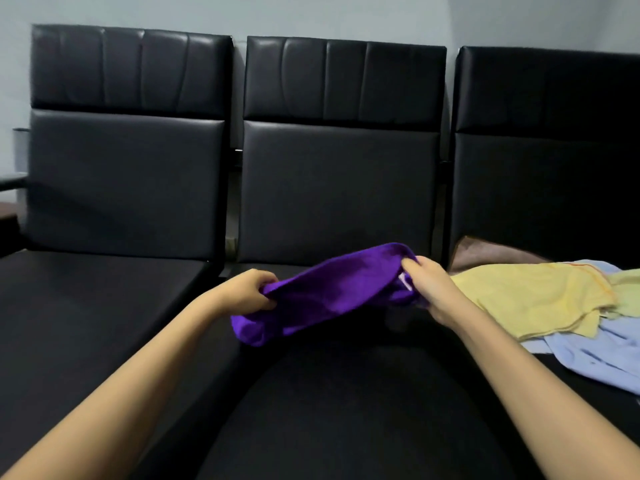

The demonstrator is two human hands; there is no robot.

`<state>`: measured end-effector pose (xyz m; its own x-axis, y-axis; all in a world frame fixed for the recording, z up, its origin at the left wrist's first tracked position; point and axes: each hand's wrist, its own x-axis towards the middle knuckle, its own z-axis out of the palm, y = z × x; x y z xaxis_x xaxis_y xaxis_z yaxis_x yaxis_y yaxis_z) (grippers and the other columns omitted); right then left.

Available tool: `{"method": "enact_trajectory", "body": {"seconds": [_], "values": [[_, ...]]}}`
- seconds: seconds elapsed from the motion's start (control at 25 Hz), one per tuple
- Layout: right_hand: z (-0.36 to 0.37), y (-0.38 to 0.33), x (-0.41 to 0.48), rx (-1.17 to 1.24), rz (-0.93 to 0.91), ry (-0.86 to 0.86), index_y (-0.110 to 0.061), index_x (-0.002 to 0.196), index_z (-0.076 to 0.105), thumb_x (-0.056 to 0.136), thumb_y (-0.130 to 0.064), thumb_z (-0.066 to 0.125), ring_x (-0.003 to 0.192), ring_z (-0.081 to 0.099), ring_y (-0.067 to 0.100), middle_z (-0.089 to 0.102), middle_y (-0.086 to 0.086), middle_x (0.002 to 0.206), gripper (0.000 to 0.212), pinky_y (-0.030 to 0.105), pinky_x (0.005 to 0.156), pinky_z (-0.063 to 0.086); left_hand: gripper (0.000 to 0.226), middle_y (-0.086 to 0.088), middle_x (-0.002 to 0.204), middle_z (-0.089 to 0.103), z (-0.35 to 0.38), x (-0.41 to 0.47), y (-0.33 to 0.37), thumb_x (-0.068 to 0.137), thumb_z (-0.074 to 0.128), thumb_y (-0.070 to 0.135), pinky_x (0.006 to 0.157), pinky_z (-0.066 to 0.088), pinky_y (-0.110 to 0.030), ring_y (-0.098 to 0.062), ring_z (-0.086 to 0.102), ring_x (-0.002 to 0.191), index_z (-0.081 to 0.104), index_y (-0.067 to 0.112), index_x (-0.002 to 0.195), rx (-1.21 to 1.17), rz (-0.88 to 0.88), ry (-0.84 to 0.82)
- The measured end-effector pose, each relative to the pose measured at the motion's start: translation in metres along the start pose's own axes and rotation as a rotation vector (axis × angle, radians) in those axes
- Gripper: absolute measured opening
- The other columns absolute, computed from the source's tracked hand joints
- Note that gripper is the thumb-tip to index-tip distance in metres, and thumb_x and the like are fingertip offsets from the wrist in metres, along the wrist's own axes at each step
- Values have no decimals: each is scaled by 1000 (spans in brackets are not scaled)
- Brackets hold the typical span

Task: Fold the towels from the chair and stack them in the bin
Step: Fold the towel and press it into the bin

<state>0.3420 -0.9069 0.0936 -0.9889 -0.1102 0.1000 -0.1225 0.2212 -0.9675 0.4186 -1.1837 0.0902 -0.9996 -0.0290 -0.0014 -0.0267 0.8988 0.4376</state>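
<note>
purple towel (332, 289), bunched into a loose roll, hangs between both hands above the seat of the middle chair (346, 393). left hand (247, 292) grips the lower left end, fingers curled into the cloth. right hand (429, 289) grips the upper right end, fingers curled over the gathered edge; a small white tag (405, 282) shows just beside those fingers. the roll is tilted, right end higher than left, and the lowest fold droops below the left hand. cannot tell whether that fold touches the seat. both forearms are bare and reach in from the lower corners.

outward: three black padded chairs stand in a row against a pale wall (311, 15). the left chair (104, 306) is beside the left forearm. on the seat of the right chair (540, 168) lies a loose pile. a yellow towel (533, 299) is on top, spread and creased. a light blue towel (595, 355) lies under it and spills toward the front edge. a brown towel (485, 254) sits behind, against the backrest. a pale green cloth (628, 292) touches the yellow one at the frame edge. the pile is just beside the right hand, apart from the purple towel.
</note>
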Motion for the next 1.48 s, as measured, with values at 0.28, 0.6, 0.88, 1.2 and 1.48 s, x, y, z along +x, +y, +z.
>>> {"method": "enact_trajectory", "body": {"seconds": [0.28, 0.6, 0.88, 1.2, 1.48], "values": [[-23, -10, -14, -883, 207, -843, -30, 90, 63, 90, -9, 58, 47, 47, 3, 53, -3, 67, 21, 16, 44, 34, 21, 0, 93, 64, -17, -17, 1, 86, 65, 5, 87, 51, -34, -16, 61, 92, 61, 20, 99, 170, -120, -697], [-48, -5, -6, -610, 333, -502, -14, 80, 54, 90, -1, 55, 61, 61, 11, 61, 6, 76, 16, 28, 63, 53, 35, -1, 93, 70, -32, -23, -30, 76, 74, 5, 63, 56, -25, -12, 68, 77, 62, 18, 106, -397, -198, -502], [-30, 9, 7, -377, 543, -123, -11, 75, 48, 91, -9, 51, 64, 50, 15, 48, 4, 74, 17, 34, 68, 41, 16, -7, 77, 63, -1, -8, -61, 95, 45, 5, 52, 52, -22, -15, 60, 60, 59, 13, 89, -958, -448, -183], [-11, 27, 26, 50, 617, -6, -10, 98, 48, 95, -44, 47, 70, 52, 19, 52, 7, 80, 34, 33, 61, 42, 31, -6, 58, 39, 31, 24, -51, 93, 54, 13, 47, 23, -22, -17, 35, 50, 46, 10, 63, -648, -588, 248], [-23, 25, 17, -505, 544, -122, -8, 100, 53, 97, -31, 46, 64, 47, 17, 50, 7, 75, 24, 27, 59, 39, 14, -8, 64, 49, 21, 11, -41, 87, 57, 17, 45, 31, -23, -21, 44, 52, 51, 5, 82, -261, -450, 197]]}}
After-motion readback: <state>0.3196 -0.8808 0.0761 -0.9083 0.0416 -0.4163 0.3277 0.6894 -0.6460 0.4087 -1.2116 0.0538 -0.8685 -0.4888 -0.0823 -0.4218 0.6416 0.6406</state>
